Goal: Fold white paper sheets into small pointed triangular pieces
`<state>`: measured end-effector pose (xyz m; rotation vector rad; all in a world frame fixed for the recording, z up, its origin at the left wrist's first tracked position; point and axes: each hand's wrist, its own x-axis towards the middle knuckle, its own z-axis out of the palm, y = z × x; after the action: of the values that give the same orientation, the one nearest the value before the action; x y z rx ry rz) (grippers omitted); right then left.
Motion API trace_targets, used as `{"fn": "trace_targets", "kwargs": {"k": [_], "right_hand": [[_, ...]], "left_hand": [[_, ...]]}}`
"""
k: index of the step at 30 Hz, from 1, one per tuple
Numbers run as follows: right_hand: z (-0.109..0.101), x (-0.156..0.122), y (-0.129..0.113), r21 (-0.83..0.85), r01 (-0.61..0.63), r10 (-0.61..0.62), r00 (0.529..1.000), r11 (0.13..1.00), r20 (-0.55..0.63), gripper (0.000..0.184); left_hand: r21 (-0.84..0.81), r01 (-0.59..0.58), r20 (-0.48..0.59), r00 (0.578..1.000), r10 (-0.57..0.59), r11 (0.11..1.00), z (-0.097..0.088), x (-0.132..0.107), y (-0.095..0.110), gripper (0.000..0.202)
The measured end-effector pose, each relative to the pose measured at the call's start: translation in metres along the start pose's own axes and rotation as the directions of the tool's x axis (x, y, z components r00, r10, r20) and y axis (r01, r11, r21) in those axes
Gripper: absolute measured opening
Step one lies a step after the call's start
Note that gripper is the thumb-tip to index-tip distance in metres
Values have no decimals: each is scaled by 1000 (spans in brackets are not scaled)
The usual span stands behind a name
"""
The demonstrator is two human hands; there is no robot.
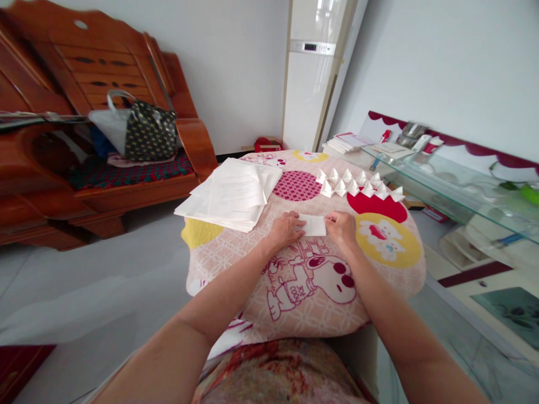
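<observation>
A small folded white sheet of paper (314,225) lies on the patterned cloth, between my two hands. At its left edge rests my left hand (287,229), fingers stretched forward and lying on the paper. My right hand (341,228) is closed, thumb and fingers pinching the right edge. Behind it, several white folded paper pieces (340,187) with pointed tops stand in two rows. A stack of larger white sheets (231,193), the top ones faintly printed, lies to the left beyond my left hand.
The round table wears a cartoon-printed cloth (252,275). To the right stands a glass-topped cabinet (458,182) with cups and a pile of papers (347,141). A wooden sofa (197,140) holding a dark patterned bag (150,132) is at the left. A tall white air conditioner (309,95) stands behind.
</observation>
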<state>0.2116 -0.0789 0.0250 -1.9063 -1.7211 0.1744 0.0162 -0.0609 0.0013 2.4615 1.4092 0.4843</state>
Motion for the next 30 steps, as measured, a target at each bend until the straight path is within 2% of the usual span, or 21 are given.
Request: {"fn": "trace_targets", "kwargs": {"k": [2, 5, 9, 12, 19, 25, 30], "right_hand": [[0, 0, -9, 126, 59, -61, 998, 990, 8, 22], [7, -2, -23, 276, 43, -92, 982, 960, 166, 19], [19, -6, -28, 265, -90, -11, 934, 960, 356, 22], [22, -7, -26, 258, -156, 31, 902, 953, 430, 21], [19, -5, -33, 108, -40, -7, 913, 993, 409, 18], [16, -5, -16, 121, -138, 69, 887, 983, 456, 17], [-3, -4, 9, 116, -146, 85, 905, 982, 417, 21]], "left_hand": [[-7, 5, 4, 1000, -5, 1000, -1, -1, 1, 38], [-11, -3, -7, 1000, 3, 1000, -1, -1, 1, 37], [6, -18, -24, 1000, 18, 1000, 4, 1, -3, 36], [-4, -36, -35, 999, 36, 999, 7, 3, -7, 38], [-11, -70, -39, 997, 69, 998, 8, 3, -9, 36], [-42, -25, -79, 997, 22, 999, 12, 3, -10, 42], [-60, -10, -64, 998, 6, 998, 8, 2, -7, 44]]}}
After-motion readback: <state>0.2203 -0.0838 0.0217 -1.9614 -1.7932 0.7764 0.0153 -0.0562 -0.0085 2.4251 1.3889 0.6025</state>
